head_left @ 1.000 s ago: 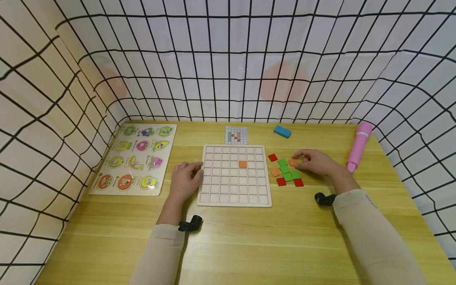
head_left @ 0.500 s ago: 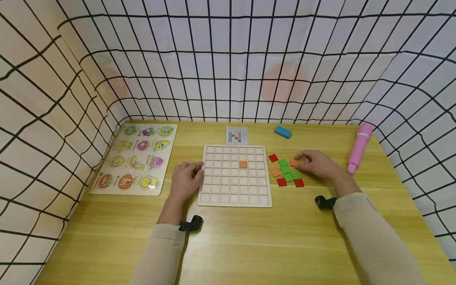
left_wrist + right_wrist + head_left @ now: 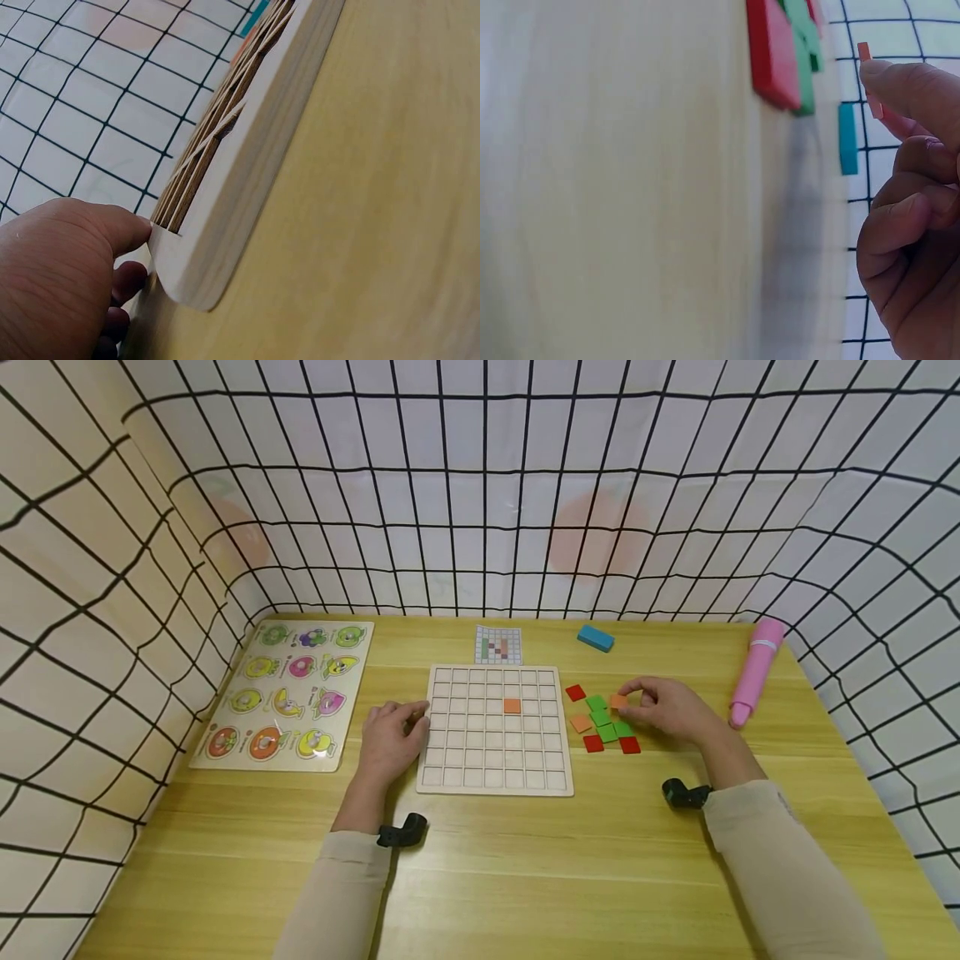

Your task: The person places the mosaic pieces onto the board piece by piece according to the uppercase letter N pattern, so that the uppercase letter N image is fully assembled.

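In the head view my right hand (image 3: 667, 708) pinches an orange square tile (image 3: 618, 702) between thumb and fingertips, beside the loose tiles. The right wrist view shows this tile (image 3: 869, 79) edge-on, raised off the table. My left hand (image 3: 390, 743) touches the left edge of a pale wooden grid board (image 3: 480, 781). Up close in the left wrist view, its thumb rests at the board's corner (image 3: 191, 274), other fingers loosely bent and partly hidden. One orange tile (image 3: 512, 706) sits in a cell of the board. Green tiles (image 3: 600, 717), red tiles (image 3: 593, 743) and another orange tile (image 3: 581, 723) lie together.
A printed grid card (image 3: 498, 646) lies behind the board, with a blue block (image 3: 596, 638) to its right. At left is a fruit picture board (image 3: 300, 693); at far right lies a pink tube (image 3: 756, 672). Black wire mesh (image 3: 480, 527) surrounds the wooden table (image 3: 525, 877).
My right forearm and wrist have shifted slightly, the fingers staying at the orange tile. The left hand remains at the board's edge.
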### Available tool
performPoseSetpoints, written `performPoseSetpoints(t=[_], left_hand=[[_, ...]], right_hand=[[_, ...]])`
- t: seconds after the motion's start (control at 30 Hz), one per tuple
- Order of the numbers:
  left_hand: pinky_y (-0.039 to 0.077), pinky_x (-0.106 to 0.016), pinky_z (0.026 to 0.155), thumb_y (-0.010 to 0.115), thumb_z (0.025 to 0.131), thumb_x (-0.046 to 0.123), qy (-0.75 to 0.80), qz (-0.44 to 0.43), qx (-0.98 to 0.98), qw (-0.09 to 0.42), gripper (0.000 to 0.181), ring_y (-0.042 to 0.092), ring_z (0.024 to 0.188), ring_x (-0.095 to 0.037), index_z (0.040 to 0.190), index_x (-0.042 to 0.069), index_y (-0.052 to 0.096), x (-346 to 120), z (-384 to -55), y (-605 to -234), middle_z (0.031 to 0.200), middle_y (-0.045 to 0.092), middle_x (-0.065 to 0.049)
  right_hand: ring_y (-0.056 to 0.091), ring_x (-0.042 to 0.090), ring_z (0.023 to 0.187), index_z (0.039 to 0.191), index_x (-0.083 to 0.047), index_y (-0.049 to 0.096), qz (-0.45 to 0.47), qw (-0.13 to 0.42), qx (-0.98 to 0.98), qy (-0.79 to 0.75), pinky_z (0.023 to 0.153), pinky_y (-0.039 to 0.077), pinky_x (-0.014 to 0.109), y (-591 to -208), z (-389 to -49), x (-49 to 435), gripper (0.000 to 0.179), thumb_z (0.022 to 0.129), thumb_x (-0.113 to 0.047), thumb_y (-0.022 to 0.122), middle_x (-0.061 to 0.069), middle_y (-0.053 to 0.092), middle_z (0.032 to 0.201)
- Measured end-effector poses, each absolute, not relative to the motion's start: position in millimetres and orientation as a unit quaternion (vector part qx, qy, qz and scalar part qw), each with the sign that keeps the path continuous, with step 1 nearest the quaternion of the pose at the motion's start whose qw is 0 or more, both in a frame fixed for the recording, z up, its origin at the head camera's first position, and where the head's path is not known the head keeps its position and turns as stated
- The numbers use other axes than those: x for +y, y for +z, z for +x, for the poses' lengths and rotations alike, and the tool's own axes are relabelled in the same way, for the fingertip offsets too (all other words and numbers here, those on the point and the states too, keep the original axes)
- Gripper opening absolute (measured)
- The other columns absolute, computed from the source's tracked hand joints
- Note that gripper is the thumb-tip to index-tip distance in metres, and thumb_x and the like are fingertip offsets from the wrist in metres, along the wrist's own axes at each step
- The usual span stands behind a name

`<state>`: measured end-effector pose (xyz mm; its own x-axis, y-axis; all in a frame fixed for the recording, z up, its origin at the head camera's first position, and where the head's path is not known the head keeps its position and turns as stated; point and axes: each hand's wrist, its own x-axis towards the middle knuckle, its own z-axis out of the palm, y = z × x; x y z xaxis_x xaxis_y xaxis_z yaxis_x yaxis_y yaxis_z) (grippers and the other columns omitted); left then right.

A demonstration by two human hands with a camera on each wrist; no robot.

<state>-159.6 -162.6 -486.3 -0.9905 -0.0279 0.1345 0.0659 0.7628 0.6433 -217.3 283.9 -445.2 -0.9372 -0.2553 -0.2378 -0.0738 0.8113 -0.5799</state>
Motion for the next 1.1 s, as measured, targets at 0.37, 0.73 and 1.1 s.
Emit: performPoseSetpoints(t=[0.37, 0.73, 1.1], left_hand=[[0.036, -0.046, 0.097, 0.064, 0.097, 0.024, -0.341, -0.011, -0.937, 0.073, 0.036, 0.052, 0.102, -0.032, 0.131, 0.014, 0.071, -162, -158, -485, 0.106, 0.069, -0.012], [0.036, -0.047, 0.096, 0.064, 0.096, 0.024, -0.342, -0.014, -0.936, 0.078, 0.036, 0.052, 0.102, -0.033, 0.13, 0.013, 0.071, -161, -158, -485, 0.106, 0.07, -0.012], [0.036, -0.049, 0.099, 0.062, 0.096, 0.025, -0.343, -0.015, -0.936, 0.078, 0.037, 0.053, 0.105, -0.033, 0.13, 0.013, 0.071, -162, -159, -486, 0.109, 0.07, -0.012]], right_hand=[[0.044, 0.018, 0.064, 0.122, -0.015, 0.068, -0.106, 0.146, 0.936, -0.302, 0.059, 0.037, 0.03, -433, -201, 259, 0.033, 0.097, -0.037, 0.07, 0.0, 0.046, 0.071], [0.038, 0.014, 0.055, 0.12, -0.017, 0.069, -0.133, 0.16, 0.924, -0.321, 0.052, 0.034, 0.027, -439, -195, 230, 0.031, 0.095, -0.034, 0.073, -0.002, 0.039, 0.067], [0.041, 0.018, 0.059, 0.119, -0.015, 0.07, -0.138, 0.181, 0.915, -0.332, 0.055, 0.031, 0.027, -444, -190, 198, 0.032, 0.093, -0.033, 0.075, -0.001, 0.04, 0.068]])
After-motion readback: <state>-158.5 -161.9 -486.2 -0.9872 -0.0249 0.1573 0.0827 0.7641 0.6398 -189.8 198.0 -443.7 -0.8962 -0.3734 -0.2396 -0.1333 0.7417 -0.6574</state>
